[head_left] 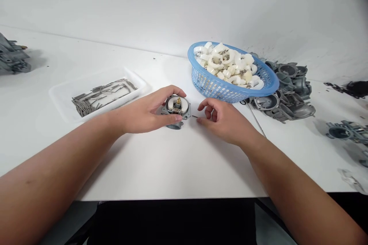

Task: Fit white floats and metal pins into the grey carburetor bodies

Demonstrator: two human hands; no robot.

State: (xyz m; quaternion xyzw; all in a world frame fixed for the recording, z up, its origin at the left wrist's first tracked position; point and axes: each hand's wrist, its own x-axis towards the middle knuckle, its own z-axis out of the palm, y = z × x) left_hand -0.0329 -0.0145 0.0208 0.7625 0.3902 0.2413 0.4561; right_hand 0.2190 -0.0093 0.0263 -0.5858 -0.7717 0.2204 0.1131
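A carburetor body [187, 115] rests on the white table at the middle of the view, its open side facing up. Set inside it is a white float [184, 106] around a brass jet [178, 101]. My left hand [152, 111] grips the carburetor from the left, index finger at the far rim and thumb at the near rim. Just to the right, my right hand [220, 118] is closed, a thin metal pin [194, 116] showing from its thumb and fingertip. The pin points left at the carburetor's edge; whether they touch I cannot tell.
A white tray [140, 80] with many thin metal pins stands at the left. Behind my right hand sits a blue basket [201, 80] heaped with white floats. Carburetor bodies [290, 92] are piled beside it; another carburetor [13, 55] is at the far left. The table's edge [172, 199] runs in front.
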